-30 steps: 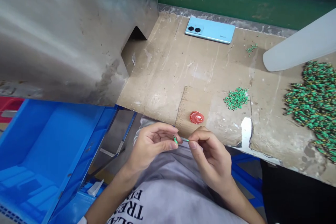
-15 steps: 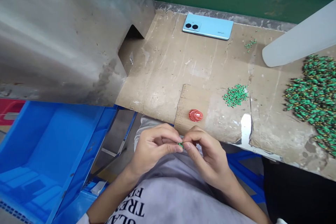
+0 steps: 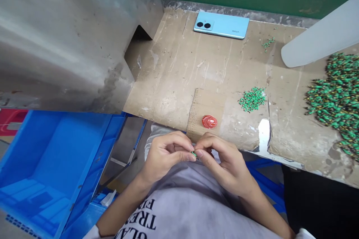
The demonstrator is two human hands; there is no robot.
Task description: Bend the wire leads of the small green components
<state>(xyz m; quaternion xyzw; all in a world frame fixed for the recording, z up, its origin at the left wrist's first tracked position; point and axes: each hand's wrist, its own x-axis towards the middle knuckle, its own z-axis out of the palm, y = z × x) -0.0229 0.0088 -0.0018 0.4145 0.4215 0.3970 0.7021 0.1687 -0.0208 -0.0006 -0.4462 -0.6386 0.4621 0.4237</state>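
Just off the table's front edge, my left hand (image 3: 169,154) pinches a tiny green piece (image 3: 194,153) between thumb and forefinger. The fingertips of my right hand (image 3: 220,158) meet it from the other side, closed on the same piece. Its details are too small to tell. Beyond my hands, a small red dish-like object (image 3: 209,121) rests on a cardboard patch. A small heap of green pieces (image 3: 252,99) lies to its right. Farther right is a much larger pile of green and dark pieces (image 3: 336,95).
A light blue phone (image 3: 221,25) lies at the back of the cardboard-covered table (image 3: 168,82). A white tube-like object (image 3: 319,35) slants in from the right. A large metal housing (image 3: 70,37) stands at left, above a blue crate (image 3: 53,157).
The view has shifted slightly. Both hands remain fingertip to fingertip, with the green piece now turned a little between them.
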